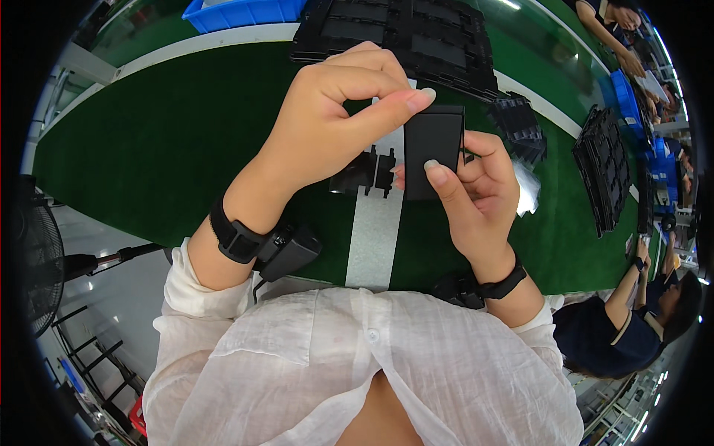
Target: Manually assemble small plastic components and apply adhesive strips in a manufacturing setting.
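Note:
My right hand (483, 197) holds a flat black rectangular piece (431, 145) upright, the thumb across its lower front and the other fingers behind and along its right edge. At the top left corner of this piece, my left hand (346, 104) is closed in a pinch, thumb against forefinger. Whatever lies between those fingertips beyond the corner is hidden. Below the left hand, small black notched parts (384, 172) lie on the work surface, beside a dark glossy piece (348, 180). Just right of my right hand is a crumpled clear film (526, 189).
A pale strip (374, 241) crosses the green table (171, 141). Black compartment trays (394, 33) lie at the far side, near a fanned stack of black pieces (519, 128). More black trays (604, 171) and a blue bin (245, 13) stand around. Co-workers are at the right; a fan (41, 253) stands left.

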`<state>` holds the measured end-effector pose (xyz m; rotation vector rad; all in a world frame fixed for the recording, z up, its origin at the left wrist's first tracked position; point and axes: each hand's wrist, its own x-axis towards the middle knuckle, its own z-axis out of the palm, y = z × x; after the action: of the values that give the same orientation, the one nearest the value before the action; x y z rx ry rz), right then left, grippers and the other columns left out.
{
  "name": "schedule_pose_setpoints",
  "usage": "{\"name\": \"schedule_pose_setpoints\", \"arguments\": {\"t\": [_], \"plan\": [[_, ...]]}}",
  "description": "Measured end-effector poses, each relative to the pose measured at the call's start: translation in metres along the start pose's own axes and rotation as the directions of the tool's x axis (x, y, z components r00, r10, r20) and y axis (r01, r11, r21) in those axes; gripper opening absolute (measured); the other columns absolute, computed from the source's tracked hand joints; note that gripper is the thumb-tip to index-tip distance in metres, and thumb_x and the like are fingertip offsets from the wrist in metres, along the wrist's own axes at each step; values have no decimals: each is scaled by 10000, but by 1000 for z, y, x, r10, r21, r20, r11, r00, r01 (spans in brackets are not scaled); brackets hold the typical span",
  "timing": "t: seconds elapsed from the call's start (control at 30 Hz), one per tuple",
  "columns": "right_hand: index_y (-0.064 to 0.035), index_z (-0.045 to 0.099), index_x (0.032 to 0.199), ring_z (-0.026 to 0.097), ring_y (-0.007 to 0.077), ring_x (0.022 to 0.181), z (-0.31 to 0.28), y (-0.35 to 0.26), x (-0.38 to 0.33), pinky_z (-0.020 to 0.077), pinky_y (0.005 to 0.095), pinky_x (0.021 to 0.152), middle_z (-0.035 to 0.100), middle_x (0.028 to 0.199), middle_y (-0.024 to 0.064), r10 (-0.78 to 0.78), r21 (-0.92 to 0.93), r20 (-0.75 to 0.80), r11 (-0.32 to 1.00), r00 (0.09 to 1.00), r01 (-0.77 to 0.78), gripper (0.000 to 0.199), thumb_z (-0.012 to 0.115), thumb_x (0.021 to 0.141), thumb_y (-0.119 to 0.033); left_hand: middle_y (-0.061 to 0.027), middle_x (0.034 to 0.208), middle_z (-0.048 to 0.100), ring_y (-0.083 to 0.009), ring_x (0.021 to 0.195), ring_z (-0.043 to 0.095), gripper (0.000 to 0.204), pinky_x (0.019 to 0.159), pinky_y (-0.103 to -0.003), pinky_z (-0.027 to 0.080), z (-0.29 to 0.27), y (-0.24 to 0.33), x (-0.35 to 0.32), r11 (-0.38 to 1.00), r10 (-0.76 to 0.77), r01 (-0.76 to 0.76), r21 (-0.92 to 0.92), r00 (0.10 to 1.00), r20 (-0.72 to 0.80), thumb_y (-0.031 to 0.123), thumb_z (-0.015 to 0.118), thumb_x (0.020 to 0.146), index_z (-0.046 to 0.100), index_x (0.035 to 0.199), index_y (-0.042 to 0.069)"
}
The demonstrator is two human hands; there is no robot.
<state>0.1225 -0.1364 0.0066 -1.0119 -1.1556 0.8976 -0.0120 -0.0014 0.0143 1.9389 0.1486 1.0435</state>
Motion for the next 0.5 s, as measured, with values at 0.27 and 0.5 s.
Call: {"name": "schedule_pose_setpoints", "arguments": {"t": [0.27,0.5], "plan": [[52,398,1082,644,207,796,2,-6,3,534,312,725,630,888,190,82,122,-2,989,997,-81,257,527,860,27,-123,970,607,-209,912,548,301,816,-325,416,3,2,2,962,-190,187,-198,982,2,166,416,911,639,915,-36],[45,399,1098,644,195,780,-3,-6,-2,524,278,687,639,852,173,42,61,80,997,996,-47,271,524,857,40,-210,1160,528,-284,1078,501,346,925,-373,381,1,-2,0,931,-46,108,-348,982,181,206,422,874,623,1059,-7]]}}
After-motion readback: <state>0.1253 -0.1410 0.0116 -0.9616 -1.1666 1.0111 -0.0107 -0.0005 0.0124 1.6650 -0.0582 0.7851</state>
